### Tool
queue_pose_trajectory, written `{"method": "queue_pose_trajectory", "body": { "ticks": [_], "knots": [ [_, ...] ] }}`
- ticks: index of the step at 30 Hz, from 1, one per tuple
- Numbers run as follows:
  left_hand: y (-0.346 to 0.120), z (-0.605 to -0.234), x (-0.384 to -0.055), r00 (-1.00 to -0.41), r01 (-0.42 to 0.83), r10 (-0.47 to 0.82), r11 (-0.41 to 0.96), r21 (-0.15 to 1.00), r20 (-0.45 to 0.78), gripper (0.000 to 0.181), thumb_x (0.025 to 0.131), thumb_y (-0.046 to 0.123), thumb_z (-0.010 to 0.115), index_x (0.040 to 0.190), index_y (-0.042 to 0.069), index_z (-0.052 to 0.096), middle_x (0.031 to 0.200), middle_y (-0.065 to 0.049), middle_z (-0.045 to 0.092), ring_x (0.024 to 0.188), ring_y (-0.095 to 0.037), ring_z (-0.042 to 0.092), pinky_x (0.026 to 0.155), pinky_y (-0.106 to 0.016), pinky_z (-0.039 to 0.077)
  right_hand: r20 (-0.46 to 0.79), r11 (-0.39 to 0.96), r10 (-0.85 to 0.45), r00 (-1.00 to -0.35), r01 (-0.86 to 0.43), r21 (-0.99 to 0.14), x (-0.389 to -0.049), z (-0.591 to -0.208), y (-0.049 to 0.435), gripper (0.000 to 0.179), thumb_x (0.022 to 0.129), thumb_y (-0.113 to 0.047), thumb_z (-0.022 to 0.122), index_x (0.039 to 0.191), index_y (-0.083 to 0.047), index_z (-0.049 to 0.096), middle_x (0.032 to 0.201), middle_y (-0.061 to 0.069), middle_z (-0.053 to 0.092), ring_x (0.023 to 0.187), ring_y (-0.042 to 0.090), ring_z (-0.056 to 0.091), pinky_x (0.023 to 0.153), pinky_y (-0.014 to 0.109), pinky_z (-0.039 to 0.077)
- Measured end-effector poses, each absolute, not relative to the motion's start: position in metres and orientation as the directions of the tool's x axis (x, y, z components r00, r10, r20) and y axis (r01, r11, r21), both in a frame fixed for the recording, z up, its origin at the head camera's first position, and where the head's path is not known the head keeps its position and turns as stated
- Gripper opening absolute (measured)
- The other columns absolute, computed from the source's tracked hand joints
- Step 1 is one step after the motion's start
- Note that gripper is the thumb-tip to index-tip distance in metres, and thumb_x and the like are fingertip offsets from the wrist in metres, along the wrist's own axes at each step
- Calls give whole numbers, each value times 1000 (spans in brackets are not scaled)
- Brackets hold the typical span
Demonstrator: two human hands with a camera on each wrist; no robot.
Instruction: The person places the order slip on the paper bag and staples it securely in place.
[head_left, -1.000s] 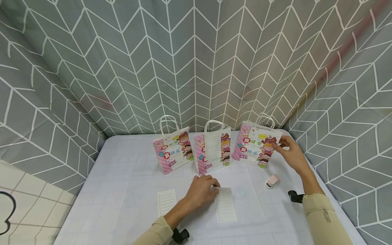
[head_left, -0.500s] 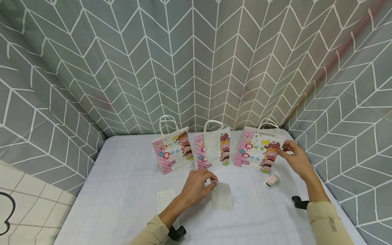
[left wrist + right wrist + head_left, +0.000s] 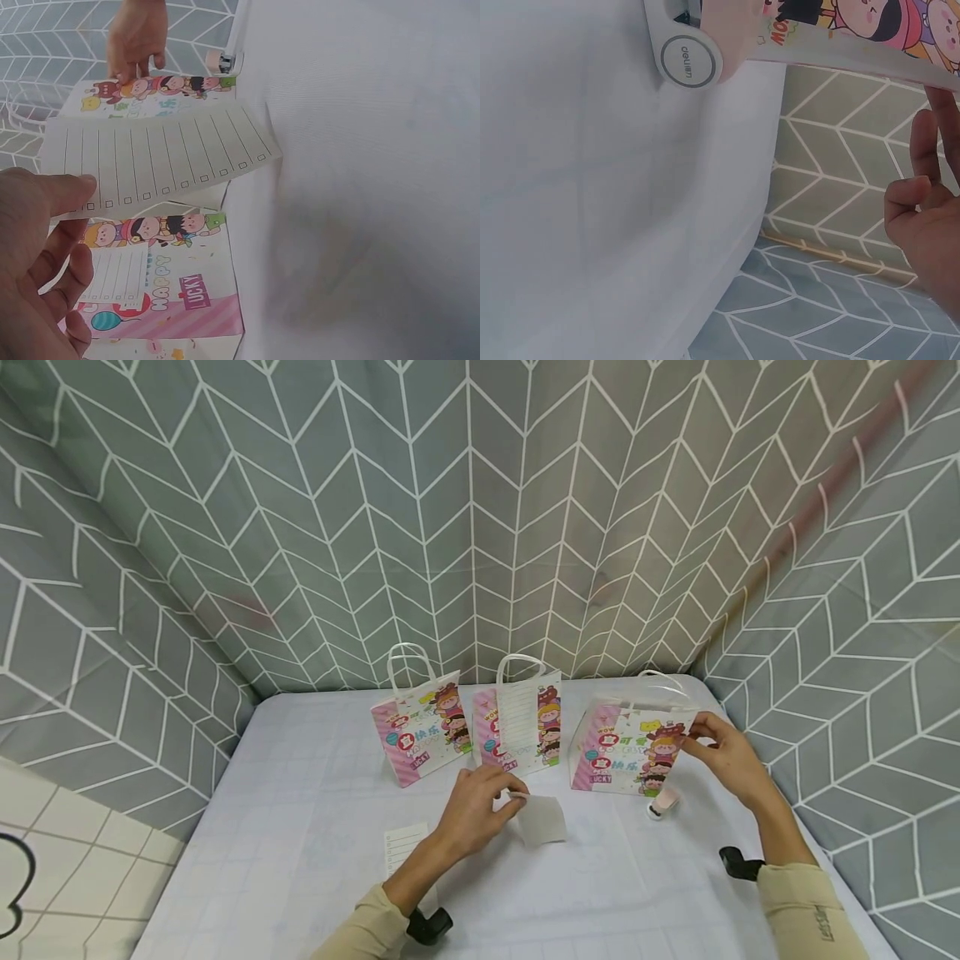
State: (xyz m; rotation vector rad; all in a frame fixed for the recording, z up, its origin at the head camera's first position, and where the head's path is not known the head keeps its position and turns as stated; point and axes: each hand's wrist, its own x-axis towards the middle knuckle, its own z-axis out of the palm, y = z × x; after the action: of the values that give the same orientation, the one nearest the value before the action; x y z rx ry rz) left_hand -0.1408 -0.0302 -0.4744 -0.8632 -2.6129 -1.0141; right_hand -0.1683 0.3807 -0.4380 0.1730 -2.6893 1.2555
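Note:
Between thumb and fingers my left hand (image 3: 474, 807) pinches a lined checklist slip (image 3: 150, 154), raised above the table. Its blank back faces the head view. My right hand (image 3: 733, 762) grips the right side edge of a printed paper gift bag (image 3: 618, 752) with white handles, the rightmost of three. In front of the middle gift bag (image 3: 486, 735), another lined slip (image 3: 517, 718) lies against its face. Near the right bag's lower corner sits a small pink and white stapler (image 3: 666, 802), marked "deli" in the right wrist view.
The left gift bag (image 3: 420, 735) stands at the back of the white-covered table (image 3: 300, 793). Under my left forearm lies a further checklist slip (image 3: 403, 847), partly hidden. A grey patterned curtain (image 3: 450, 527) rises behind and at both sides.
My left hand has lifted its slip off the table and moved slightly left and away from me. My right hand has drawn the right bag nearer, its top tipping toward me.

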Motion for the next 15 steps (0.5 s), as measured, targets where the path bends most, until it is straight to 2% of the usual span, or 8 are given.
{"method": "queue_pose_trajectory", "body": {
  "ticks": [5,11,15],
  "knots": [
    [-30,-473,-142,-799,601,428,585,544,423,10,91,27,77,100,28,73,98,16,67,87,-6,57,80,-32,35,184,635,-64,-981,-182,-750,-166,-436,377,29,99,-21,65,123,-4,58,113,13,67,99,-3,54,78,19,45],
    [-31,-471,-143,-788,615,420,573,541,450,11,89,26,78,99,28,74,97,16,68,86,-12,60,79,-32,35,163,625,-109,-981,-195,-756,-165,-435,372,28,100,-24,63,120,-5,58,113,12,66,100,-1,55,80,22,44],
    [-32,-469,-143,-779,626,408,560,543,476,11,89,24,79,97,29,73,95,16,67,84,-11,59,78,-32,34,165,622,-117,-979,-202,-757,-164,-435,372,26,100,-24,63,118,-5,59,112,11,67,100,0,55,80,22,44]
  ]
}}
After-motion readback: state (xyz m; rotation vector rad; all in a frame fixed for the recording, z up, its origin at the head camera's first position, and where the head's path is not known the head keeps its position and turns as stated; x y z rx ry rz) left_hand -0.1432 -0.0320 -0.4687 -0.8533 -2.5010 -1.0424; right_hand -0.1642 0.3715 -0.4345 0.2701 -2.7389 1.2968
